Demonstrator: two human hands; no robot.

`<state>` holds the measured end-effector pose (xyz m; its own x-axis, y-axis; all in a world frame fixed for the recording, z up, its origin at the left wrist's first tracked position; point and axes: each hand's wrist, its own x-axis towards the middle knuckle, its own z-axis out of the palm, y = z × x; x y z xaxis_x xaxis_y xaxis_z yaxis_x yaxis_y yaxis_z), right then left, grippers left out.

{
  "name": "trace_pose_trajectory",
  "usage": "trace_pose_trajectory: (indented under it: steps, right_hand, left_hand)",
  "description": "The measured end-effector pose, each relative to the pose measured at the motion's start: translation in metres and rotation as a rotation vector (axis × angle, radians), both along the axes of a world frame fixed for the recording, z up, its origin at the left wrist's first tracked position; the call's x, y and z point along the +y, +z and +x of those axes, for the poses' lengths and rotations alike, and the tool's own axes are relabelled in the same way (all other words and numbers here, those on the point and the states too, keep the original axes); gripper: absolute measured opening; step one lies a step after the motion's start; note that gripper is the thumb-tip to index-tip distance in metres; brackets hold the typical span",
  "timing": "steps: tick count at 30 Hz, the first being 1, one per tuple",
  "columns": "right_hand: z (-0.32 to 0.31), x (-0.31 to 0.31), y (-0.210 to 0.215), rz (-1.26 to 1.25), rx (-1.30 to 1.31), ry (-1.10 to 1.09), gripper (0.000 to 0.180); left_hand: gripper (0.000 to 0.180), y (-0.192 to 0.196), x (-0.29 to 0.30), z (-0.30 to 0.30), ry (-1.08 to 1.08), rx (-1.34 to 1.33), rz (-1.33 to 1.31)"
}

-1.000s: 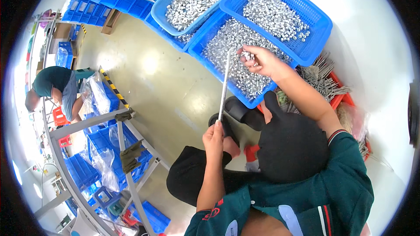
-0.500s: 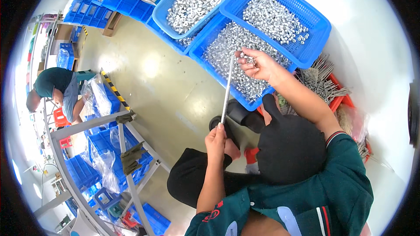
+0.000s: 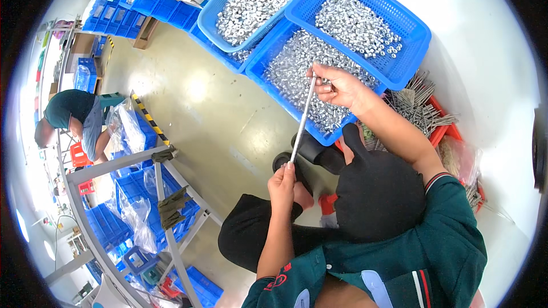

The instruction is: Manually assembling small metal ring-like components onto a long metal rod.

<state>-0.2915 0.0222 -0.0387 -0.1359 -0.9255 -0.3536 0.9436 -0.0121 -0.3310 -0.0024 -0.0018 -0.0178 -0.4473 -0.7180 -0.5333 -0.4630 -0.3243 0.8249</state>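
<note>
My left hand (image 3: 281, 185) is closed around the lower end of a long, thin metal rod (image 3: 303, 117), which slants up and to the right. At the rod's upper tip is my right hand (image 3: 339, 86), its thumb and forefinger pinched there and the other fingers curled. Small silver metal pieces show partly between those fingers; most of what they hold is hidden. Beneath my right hand lies a blue bin (image 3: 258, 74) heaped with small silver cylindrical pieces (image 3: 294, 57).
A blue perforated basket (image 3: 419, 37) of ring-like metal pieces overlaps the bin's far right side. Further left sits a lighter blue basket (image 3: 206, 23) with similar parts. Metal rods (image 3: 419, 102) fill a red crate at right. A grey frame (image 3: 114, 162) and a seated co-worker (image 3: 74, 111) are at left.
The rod's upper end has shifted slightly right, meeting the fingertips of my right hand. My right fingers have curled further in, covering metal pieces that showed before. My left hand has barely moved.
</note>
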Motion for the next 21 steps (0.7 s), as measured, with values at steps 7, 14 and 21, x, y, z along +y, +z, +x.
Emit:
trace_pose_trajectory:
  steps: [7, 14, 21]
  right_hand:
    - [0.004, -0.001, 0.014, 0.007, 0.265, -0.026, 0.022]
    - [0.002, -0.005, 0.017, -0.001, 0.47, 0.04, 0.019]
    - [0.003, -0.003, 0.015, -0.097, 0.329, 0.035, 0.016]
  left_hand:
    - [0.034, 0.002, 0.0, 0.001, 0.015, 0.003, 0.003]
    - [0.034, 0.003, -0.001, 0.002, 0.014, 0.001, -0.011]
    - [0.032, 0.011, -0.003, 0.001, 0.037, 0.038, 0.265]
